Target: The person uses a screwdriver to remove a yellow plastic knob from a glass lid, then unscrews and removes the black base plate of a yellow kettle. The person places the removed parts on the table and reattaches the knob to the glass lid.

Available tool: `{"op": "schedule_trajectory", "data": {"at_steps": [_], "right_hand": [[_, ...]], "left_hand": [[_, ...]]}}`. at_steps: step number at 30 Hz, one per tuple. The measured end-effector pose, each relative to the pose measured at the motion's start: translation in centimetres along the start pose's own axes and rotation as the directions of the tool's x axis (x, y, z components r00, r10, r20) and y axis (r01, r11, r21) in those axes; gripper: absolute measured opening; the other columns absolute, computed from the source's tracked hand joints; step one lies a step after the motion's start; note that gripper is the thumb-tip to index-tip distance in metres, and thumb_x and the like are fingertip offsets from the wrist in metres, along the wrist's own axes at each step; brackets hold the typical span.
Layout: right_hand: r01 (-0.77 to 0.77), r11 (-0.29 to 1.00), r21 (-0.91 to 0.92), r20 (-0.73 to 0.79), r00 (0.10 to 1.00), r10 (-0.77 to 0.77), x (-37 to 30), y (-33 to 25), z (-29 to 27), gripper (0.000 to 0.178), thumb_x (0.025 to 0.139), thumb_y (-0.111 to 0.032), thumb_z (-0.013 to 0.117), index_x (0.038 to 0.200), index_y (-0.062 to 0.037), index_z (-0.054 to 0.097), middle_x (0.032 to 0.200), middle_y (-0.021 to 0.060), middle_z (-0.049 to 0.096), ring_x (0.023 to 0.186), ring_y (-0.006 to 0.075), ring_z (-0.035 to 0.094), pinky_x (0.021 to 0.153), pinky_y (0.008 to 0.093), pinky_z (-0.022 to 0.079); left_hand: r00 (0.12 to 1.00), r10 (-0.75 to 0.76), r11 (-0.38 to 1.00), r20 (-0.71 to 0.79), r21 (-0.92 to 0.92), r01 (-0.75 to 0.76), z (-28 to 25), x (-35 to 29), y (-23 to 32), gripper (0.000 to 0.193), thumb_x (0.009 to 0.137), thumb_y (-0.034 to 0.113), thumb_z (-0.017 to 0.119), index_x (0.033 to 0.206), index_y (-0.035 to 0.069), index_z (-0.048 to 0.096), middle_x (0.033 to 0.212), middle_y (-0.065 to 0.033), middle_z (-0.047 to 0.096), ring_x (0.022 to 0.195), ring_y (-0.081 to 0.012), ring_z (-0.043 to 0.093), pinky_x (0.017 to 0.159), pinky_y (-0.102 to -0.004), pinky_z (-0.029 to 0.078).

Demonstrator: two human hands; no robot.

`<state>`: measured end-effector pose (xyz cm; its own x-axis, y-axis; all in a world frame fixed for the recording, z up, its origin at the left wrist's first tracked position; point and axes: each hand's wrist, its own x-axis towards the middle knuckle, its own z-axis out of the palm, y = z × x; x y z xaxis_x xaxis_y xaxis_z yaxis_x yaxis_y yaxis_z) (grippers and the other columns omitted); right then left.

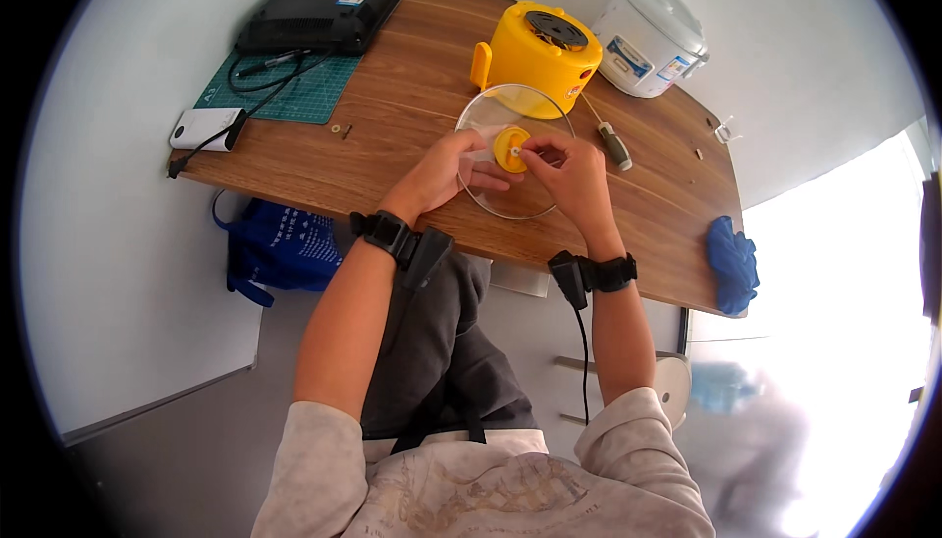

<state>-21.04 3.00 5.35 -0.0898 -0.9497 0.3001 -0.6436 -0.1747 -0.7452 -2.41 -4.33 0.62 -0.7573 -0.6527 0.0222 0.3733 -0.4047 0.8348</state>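
A round clear glass lid [542,194] with a yellow knob [511,149] at its centre is held tilted over the front of the wooden table. My left hand [447,171] grips the lid at its left rim, with several fingers behind the glass. At the knob's middle, the thumb and forefinger of my right hand [572,175] pinch together around a small pale piece, too small to name. Just behind the lid stands a yellow electric pot [525,57], its black round vented plate facing up and its handle on the left. A screwdriver [615,146] lies right of the lid.
A white rice cooker [648,42] stands at the back right. Left are a black appliance [329,8], green cutting mat [312,101], white power bank [206,130] and cable. Small screws [343,131] lie nearby. A blue cloth [732,265] sits at the right edge; a blue bag [280,243] hangs below.
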Motion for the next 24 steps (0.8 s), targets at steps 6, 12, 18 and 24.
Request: {"op": "schedule_trajectory", "data": {"at_steps": [6,12,18,24], "right_hand": [[0.037,0.999,-0.021,-0.004,0.999,-0.037,0.0,0.1,0.2,0.017,0.084,-0.010,0.073,0.097,0.0020,0.072,0.081,0.0117,0.074,0.071,0.0182,0.072,0.068,0.0284,0.055],[0.079,0.996,-0.045,-0.020,0.997,-0.080,-0.2,0.0,0.4,0.016,0.084,-0.008,0.073,0.097,0.0018,0.072,0.084,0.0128,0.074,0.072,0.0204,0.072,0.069,0.0299,0.056],[0.168,0.981,-0.093,-0.043,0.984,-0.172,-0.4,0.3,0.8,0.016,0.082,-0.007,0.073,0.097,0.0002,0.072,0.087,0.0146,0.072,0.072,0.0268,0.070,0.068,0.0331,0.055],[0.210,0.969,-0.132,-0.056,0.974,-0.219,-0.6,0.1,1.0,0.014,0.082,-0.006,0.072,0.095,-0.0003,0.072,0.089,0.0147,0.071,0.075,0.0305,0.068,0.069,0.0354,0.054]], "left_hand": [[1.000,0.001,0.999,0.001,0.034,-0.001,0.1,0.0,0.1,0.056,0.101,0.026,0.032,0.146,-0.006,0.038,0.132,-0.0222,0.059,0.112,-0.0351,0.066,0.092,-0.0393,0.056],[1.000,0.003,0.999,0.014,0.052,-0.004,-0.2,0.0,0.0,0.056,0.102,0.027,0.032,0.147,-0.006,0.038,0.132,-0.0216,0.059,0.112,-0.0346,0.066,0.093,-0.0391,0.056],[0.999,0.026,0.998,0.039,0.061,-0.028,-0.3,0.2,-0.3,0.054,0.103,0.030,0.035,0.143,-0.004,0.042,0.129,-0.0197,0.061,0.111,-0.0324,0.066,0.093,-0.0389,0.055],[0.999,0.029,0.998,0.039,0.053,-0.031,-0.5,0.3,-0.4,0.051,0.103,0.033,0.038,0.140,-0.002,0.046,0.127,-0.0186,0.063,0.110,-0.0309,0.067,0.092,-0.0388,0.056]]}}
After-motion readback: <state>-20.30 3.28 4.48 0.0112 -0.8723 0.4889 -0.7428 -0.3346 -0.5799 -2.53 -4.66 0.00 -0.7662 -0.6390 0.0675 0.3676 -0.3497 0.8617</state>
